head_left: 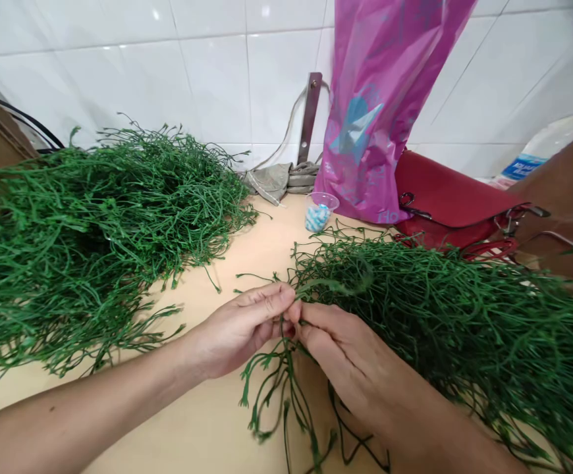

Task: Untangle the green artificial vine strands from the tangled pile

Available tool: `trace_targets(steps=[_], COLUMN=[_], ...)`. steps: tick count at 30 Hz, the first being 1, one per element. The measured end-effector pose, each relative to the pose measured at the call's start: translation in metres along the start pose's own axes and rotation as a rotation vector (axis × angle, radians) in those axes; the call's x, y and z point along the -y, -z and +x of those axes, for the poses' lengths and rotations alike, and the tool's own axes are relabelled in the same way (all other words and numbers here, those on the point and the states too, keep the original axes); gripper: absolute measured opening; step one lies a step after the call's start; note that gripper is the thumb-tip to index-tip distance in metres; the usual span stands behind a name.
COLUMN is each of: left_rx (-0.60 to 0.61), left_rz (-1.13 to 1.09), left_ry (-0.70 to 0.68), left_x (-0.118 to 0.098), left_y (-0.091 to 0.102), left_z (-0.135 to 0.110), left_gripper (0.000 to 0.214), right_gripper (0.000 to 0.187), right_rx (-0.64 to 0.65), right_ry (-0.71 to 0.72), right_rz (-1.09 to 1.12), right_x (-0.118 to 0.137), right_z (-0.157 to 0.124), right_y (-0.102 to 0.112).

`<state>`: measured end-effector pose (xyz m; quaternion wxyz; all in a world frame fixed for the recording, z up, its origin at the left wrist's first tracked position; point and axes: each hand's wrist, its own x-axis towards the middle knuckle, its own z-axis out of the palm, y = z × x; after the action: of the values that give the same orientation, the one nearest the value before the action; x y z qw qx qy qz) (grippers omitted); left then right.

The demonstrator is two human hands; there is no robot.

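Green stems (286,375) | left hand (237,329), right hand (350,362): fingers (267,296) pinching stems | cream countertop (232,257) | white tile wall (212,85)

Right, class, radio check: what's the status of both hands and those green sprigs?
Left hand and right hand pinching green sprigs at fingertips. Left pile beside left hand. Right pile against right hand.

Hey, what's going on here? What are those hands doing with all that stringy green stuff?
A person is pinching some thin green sprigs between the left hand and right hand, above a beige counter. A big green heap lies to the left, and a second green heap lies beside the right hand. Behind them are a pink plastic bag, a red handbag and a small clear cup.
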<state>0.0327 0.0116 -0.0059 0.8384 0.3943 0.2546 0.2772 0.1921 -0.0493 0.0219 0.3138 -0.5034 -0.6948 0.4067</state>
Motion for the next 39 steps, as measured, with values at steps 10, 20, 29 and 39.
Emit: trace_targets(steps=[10, 20, 29, 39], left_rx=[0.029, -0.203, -0.226, -0.083], left_rz=[-0.141, 0.034, 0.318, 0.326], left_ry=[0.060, -0.019, -0.318, -0.159], left_x=[-0.009, -0.015, 0.000, 0.004], left_y=[0.007, 0.007, -0.009, -0.002], left_z=[-0.001, -0.007, -0.004, -0.006], left_gripper=[0.038, 0.029, 0.019, 0.036], right_gripper=[0.020, 0.021, 0.019, 0.010], right_rx=[0.192, -0.241, -0.112, -0.179], right_ry=[0.388, 0.263, -0.109, -0.126], right_rz=[-0.364, -0.691, 0.006, 0.281], right_x=[-0.003, -0.008, 0.000, -0.013], right_z=[-0.003, -0.009, 0.001, 0.005], right_y=[0.002, 0.039, -0.011, 0.011])
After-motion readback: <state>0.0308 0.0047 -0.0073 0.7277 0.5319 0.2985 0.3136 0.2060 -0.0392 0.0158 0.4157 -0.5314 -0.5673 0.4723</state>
